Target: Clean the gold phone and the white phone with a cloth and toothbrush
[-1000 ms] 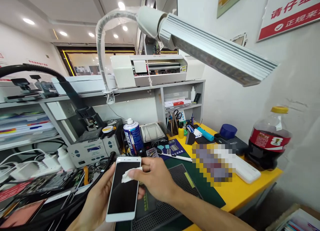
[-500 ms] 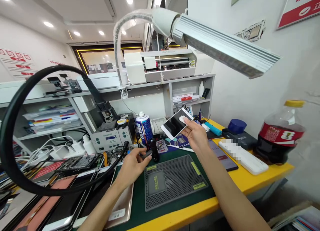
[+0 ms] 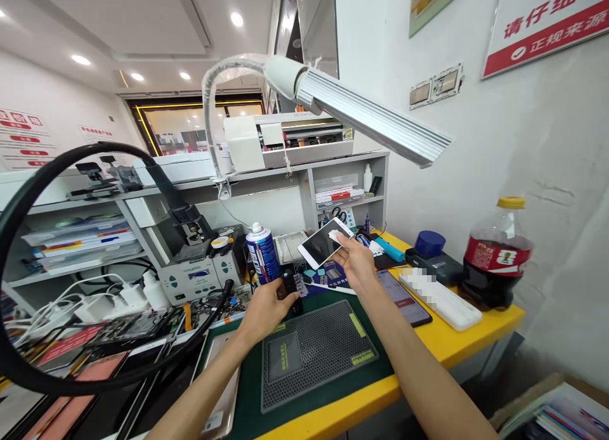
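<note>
Two hands of mine are out over the bench. My right hand (image 3: 354,265) holds a white phone (image 3: 324,242) up above the desk, screen dark and tilted toward me, with my fingers closed on its right end. A small white wipe (image 3: 335,236) is pinched against that same end under my fingertips. The phone hangs in the air in front of the shelf unit (image 3: 349,193), above a blue card of small parts (image 3: 328,278), and touches nothing but my hand.

My left hand (image 3: 266,307) reaches forward and low, fingers curled around a small black bottle (image 3: 289,283) that stands at the far edge of the green mat (image 3: 333,389). Whether I grip it tightly or only touch it I cannot tell. Just behind the bottle stands a blue spray can (image 3: 261,253), upright, with a white cap.

On the mat, near my left wrist, lies a dark grid pad (image 3: 316,351). Beside my right forearm a second phone (image 3: 404,297) lies flat on the yellow table (image 3: 476,326), its screen lit. Past it sits a white slab (image 3: 440,291), partly blurred, then a cola bottle (image 3: 492,256) with a yellow cap near the wall. A long lamp (image 3: 375,116) on a bent neck hangs over everything. A thick black hose (image 3: 57,250) loops at my left.
</note>
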`<state>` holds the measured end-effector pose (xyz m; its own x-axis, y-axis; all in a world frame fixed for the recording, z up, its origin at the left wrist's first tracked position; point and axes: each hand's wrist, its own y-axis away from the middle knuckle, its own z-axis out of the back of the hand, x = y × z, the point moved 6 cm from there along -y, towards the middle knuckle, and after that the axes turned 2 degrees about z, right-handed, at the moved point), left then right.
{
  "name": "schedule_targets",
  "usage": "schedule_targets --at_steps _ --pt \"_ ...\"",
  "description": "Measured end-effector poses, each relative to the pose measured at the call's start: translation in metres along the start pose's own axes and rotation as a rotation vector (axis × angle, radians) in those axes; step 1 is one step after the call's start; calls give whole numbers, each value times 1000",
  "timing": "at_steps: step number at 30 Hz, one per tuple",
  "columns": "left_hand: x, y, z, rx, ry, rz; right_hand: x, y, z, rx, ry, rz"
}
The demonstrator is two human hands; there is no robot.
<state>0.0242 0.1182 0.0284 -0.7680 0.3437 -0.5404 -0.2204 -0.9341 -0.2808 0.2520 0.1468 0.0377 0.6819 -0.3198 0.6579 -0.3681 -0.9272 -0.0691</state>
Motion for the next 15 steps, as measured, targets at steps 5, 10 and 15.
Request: schedule_targets --at_steps 5,10,15 --pt "-21 -27 -6 -26 -1 -21 4 -10 8 -36 -73 5" --pt "-44 -62 -21 -20 14 -37 9 -16 14 -57 -116 39" --pt "-51 -81 -37 -1 -14 -30 11 -18 17 -51 -124 62"
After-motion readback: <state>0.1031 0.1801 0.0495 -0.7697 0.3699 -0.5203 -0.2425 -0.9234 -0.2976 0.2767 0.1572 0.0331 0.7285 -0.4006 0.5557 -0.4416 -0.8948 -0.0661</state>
